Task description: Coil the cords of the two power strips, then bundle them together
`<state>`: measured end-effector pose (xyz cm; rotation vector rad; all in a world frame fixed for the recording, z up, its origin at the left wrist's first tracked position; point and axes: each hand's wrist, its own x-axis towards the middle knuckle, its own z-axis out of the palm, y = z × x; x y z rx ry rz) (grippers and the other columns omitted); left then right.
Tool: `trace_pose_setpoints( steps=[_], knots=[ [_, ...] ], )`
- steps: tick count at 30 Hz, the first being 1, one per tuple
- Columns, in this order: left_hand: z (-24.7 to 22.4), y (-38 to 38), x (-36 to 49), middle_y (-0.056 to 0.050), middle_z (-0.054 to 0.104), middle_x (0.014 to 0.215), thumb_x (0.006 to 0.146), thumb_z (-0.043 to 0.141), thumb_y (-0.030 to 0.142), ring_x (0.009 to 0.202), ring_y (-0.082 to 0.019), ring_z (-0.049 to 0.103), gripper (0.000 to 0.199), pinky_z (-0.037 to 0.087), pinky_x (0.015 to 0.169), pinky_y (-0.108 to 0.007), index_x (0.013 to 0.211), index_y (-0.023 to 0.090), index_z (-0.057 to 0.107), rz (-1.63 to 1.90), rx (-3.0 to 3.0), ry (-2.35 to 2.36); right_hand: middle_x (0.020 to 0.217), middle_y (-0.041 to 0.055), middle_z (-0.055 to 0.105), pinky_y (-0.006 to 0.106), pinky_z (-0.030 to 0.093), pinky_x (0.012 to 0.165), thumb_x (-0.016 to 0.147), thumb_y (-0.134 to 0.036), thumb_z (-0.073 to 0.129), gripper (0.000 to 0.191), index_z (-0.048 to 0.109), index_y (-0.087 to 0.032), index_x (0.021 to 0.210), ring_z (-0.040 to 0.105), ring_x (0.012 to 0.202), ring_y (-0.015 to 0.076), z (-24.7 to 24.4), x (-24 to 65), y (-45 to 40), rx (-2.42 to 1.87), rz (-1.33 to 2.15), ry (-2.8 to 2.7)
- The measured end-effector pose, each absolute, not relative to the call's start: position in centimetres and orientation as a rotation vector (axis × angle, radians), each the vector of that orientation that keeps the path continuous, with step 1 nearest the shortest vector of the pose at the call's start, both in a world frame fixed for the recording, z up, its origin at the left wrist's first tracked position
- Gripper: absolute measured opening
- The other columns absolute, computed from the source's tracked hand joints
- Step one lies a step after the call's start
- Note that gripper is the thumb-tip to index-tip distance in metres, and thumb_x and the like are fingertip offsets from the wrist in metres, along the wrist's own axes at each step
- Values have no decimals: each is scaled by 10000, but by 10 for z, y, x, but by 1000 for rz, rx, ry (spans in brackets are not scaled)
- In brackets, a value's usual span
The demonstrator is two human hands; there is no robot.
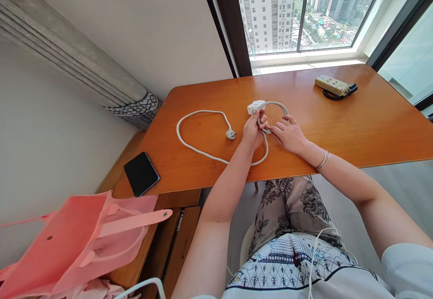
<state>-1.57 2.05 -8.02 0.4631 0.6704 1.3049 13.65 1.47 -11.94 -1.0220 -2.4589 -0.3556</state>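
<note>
Over the wooden desk, a white power cord [199, 152] is partly gathered into a loop. My left hand [253, 131] is closed around the cord at the left side of this loop. With bent fingers, my right hand [288, 133] grips the loop's right side. A white power strip [256, 106] sits just beyond my left hand, largely hidden by the hand and the cord. The cord's loose length curves left across the desk and passes behind my left forearm. It ends in a white plug [231, 134] lying on the wood.
A beige power strip [332, 85] with a black cord lies at the desk's back right. On the left corner of the desk [189, 175] rests a black tablet or phone [141, 173]. A pink bag [81, 240] stands open at lower left. The window [301, 15] is behind the desk.
</note>
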Motion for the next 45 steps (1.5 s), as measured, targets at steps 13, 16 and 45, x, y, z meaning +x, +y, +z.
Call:
trace_pose_setpoints(
  steps=[13,16,45],
  knots=[
    [-77,17,-16,106,295,499,1012,572,388,366,-21,258,328,386,441,-135,770,165,579,1300,499,678,966,90,666,402,323,1024,1062,-404,405,358,702,-213,1005,554,965,230,-121,137,14,-996,-209,-2406],
    [-71,15,-20,99,283,501,1048,494,361,363,-22,246,342,357,433,-130,772,171,565,1331,497,645,1141,125,625,451,344,1049,993,-505,534,327,683,-227,1079,519,1136,282,-120,139,8,-995,-85,-2178],
    [-60,12,-25,83,274,488,1093,330,326,356,-42,236,413,332,421,-147,757,184,524,1517,429,500,900,65,738,213,625,814,987,-234,605,66,607,-177,954,740,856,123,-101,120,21,-878,1759,-440]
  ],
)
